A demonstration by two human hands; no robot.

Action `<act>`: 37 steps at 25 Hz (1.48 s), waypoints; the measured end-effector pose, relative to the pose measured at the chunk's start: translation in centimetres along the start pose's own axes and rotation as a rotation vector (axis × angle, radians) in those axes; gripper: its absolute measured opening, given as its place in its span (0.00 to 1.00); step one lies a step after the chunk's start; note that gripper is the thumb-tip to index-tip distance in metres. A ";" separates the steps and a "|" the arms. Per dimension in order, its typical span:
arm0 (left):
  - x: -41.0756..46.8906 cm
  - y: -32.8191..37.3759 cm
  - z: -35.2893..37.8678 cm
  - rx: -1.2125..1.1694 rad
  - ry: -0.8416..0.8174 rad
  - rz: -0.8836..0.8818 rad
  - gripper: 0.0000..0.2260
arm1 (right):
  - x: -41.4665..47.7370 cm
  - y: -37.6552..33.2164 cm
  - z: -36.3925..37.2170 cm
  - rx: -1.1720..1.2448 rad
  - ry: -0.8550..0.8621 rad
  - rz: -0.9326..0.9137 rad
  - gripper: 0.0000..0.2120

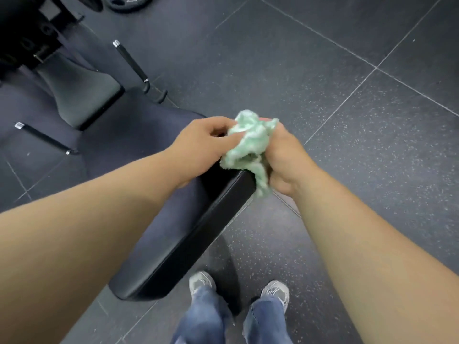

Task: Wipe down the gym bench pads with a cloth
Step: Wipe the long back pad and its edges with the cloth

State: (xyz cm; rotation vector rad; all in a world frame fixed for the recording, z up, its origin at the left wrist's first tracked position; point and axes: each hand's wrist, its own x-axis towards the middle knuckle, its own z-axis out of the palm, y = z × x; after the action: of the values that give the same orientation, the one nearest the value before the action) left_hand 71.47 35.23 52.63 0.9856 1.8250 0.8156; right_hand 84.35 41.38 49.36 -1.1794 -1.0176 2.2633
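Head view looking down: both my hands are together on the bunched green cloth (248, 145), my left hand (201, 142) pinching its near side, my right hand (285, 157) gripping it, over the corner of the black bench pad (173, 232) beneath my forearms.

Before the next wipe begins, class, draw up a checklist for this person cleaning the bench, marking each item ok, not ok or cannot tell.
1. Cloth held: ok; right hand grips it, left hand pinches it.
2. Cloth opened flat: not ok; bunched.
3. Cloth touching bench pad: cannot tell; it hangs at the far corner.
4. Cloth damp: cannot tell.
5. Shoes planted on floor beside pad: ok.
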 end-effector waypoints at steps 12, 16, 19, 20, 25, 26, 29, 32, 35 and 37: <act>-1.5 2.2 4.8 1.299 0.143 0.303 0.19 | -0.4 3.2 -3.6 0.586 0.100 0.256 0.15; 0.9 3.1 8.5 1.273 0.107 -0.161 0.21 | 3.5 2.5 -5.9 0.448 -0.015 0.367 0.24; 3.7 2.5 8.4 1.038 0.189 -0.419 0.26 | 5.4 1.5 -5.4 0.313 -0.238 0.417 0.20; 4.2 2.4 7.9 0.926 0.211 -0.431 0.28 | 5.6 1.5 -5.1 0.266 -0.290 0.417 0.17; 1.2 2.5 3.1 0.012 0.185 -0.559 0.22 | 5.1 3.2 -3.2 -0.020 -0.343 0.237 0.12; 0.6 2.0 2.5 0.068 0.179 -0.589 0.20 | 5.3 3.4 -2.8 -0.106 -0.363 0.172 0.13; 1.5 -0.9 1.9 0.208 0.178 -0.634 0.30 | 7.9 2.0 -0.8 -0.371 -0.302 0.073 0.15; 3.9 -2.8 0.9 0.087 0.295 -0.492 0.22 | 9.5 0.4 0.6 -0.532 -0.230 0.110 0.10; 5.0 -4.7 -2.0 -0.112 0.251 -0.378 0.24 | 8.9 0.6 1.0 -0.545 -0.277 0.127 0.16; 5.6 -5.3 -3.9 -0.336 0.179 -0.402 0.26 | 11.3 0.3 2.4 -0.533 -0.245 0.148 0.14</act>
State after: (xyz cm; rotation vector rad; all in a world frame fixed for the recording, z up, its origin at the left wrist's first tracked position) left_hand 64.75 37.10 47.61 0.3253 1.8709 0.9364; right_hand 75.95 47.17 44.00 -1.2213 -1.7624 2.3670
